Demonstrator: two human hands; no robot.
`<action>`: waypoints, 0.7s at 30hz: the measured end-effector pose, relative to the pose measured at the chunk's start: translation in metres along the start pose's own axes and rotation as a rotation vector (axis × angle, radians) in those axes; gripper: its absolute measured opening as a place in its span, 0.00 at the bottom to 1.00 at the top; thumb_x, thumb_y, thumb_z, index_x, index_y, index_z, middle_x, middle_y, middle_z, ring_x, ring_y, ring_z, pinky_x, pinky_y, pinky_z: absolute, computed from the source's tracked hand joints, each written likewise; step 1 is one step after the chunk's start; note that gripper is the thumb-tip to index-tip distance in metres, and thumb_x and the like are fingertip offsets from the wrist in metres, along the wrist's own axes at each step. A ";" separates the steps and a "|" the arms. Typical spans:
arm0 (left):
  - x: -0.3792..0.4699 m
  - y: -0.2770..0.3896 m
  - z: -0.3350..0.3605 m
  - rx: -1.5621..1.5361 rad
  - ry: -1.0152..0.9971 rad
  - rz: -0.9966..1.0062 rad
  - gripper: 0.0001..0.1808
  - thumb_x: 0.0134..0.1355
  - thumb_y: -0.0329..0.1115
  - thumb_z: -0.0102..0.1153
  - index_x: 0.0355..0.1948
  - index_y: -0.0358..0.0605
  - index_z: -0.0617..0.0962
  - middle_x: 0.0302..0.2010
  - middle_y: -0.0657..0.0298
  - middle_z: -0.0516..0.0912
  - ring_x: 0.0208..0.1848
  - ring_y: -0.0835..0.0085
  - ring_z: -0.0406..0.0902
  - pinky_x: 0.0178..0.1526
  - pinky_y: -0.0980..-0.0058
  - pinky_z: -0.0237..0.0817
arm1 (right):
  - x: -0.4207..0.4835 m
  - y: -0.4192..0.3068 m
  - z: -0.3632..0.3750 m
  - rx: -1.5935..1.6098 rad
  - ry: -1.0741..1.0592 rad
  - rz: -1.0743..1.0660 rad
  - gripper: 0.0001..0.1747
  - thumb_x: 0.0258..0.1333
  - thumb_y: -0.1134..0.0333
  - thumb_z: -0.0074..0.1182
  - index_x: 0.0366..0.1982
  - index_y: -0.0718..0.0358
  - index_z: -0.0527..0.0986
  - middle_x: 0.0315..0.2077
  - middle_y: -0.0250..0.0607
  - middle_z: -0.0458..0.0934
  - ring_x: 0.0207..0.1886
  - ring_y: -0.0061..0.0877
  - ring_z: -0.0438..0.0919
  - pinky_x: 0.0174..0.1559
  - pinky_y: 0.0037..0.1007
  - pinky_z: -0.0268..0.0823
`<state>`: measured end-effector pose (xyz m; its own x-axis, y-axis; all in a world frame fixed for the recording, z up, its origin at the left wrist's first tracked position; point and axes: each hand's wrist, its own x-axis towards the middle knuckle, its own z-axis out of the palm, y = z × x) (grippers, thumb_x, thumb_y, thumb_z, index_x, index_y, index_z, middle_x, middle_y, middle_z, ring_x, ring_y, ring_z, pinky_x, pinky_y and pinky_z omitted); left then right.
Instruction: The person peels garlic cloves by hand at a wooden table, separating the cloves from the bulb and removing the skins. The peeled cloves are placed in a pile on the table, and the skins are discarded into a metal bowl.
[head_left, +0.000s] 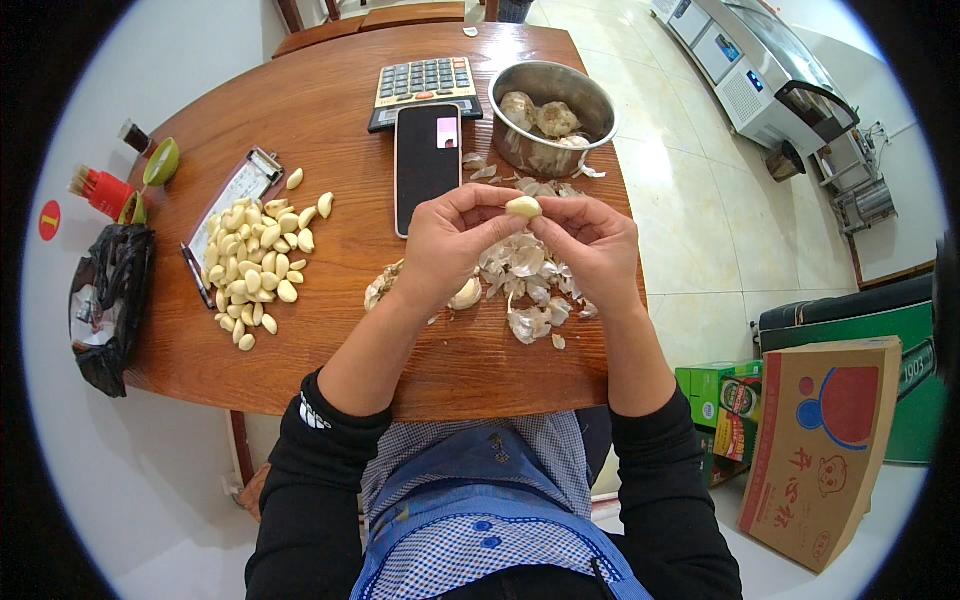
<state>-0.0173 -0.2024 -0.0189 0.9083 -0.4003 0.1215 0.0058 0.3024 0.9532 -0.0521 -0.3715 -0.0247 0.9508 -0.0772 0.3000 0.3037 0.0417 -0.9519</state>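
Between the fingertips of my left hand (454, 236) and my right hand (592, 244) is a pale garlic clove (523, 207), with both thumbs and forefingers on it. Papery garlic skins (529, 292) lie scattered on the table under my hands. A garlic bulb (382, 286) sits partly hidden behind my left wrist, and an unpeeled piece of garlic (466, 293) lies just right of it. To the left is a large heap of peeled garlic cloves (251, 262). Beyond my right hand a steel pot (525, 154) holds several whole garlic bulbs (556, 118).
A phone (427, 165) leans against a calculator (424, 82) on the wooden table (337, 375). Under the clove heap lies a clipboard (259, 169), with a pen (196, 274) beside it. A black plastic bag (112, 307), a red toothpick holder (109, 193) and a green cup (161, 161) line the left edge. Cardboard boxes (817, 450) stand right.
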 end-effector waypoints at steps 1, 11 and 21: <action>0.000 0.000 -0.001 0.004 -0.007 0.008 0.13 0.58 0.29 0.63 0.43 0.36 0.79 0.37 0.61 0.83 0.40 0.78 0.80 0.44 0.82 0.73 | -0.001 0.000 0.000 -0.022 0.009 -0.006 0.11 0.51 0.75 0.61 0.38 0.69 0.79 0.32 0.41 0.83 0.33 0.19 0.81 0.35 0.18 0.75; 0.002 0.000 -0.006 -0.019 -0.067 -0.060 0.13 0.59 0.32 0.62 0.43 0.36 0.79 0.38 0.60 0.83 0.40 0.78 0.80 0.44 0.81 0.73 | -0.001 0.000 -0.001 -0.016 0.011 -0.011 0.08 0.52 0.76 0.58 0.36 0.69 0.80 0.30 0.41 0.83 0.33 0.20 0.82 0.36 0.19 0.76; 0.003 -0.004 -0.006 0.048 -0.152 0.030 0.10 0.58 0.27 0.61 0.41 0.37 0.80 0.38 0.62 0.83 0.41 0.79 0.79 0.45 0.81 0.73 | 0.000 -0.002 -0.001 0.014 0.119 0.040 0.06 0.57 0.75 0.53 0.35 0.69 0.78 0.28 0.40 0.82 0.29 0.18 0.80 0.33 0.18 0.75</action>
<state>-0.0123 -0.1992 -0.0245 0.8338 -0.5192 0.1876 -0.0440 0.2763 0.9601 -0.0523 -0.3727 -0.0225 0.9486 -0.1925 0.2511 0.2670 0.0614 -0.9617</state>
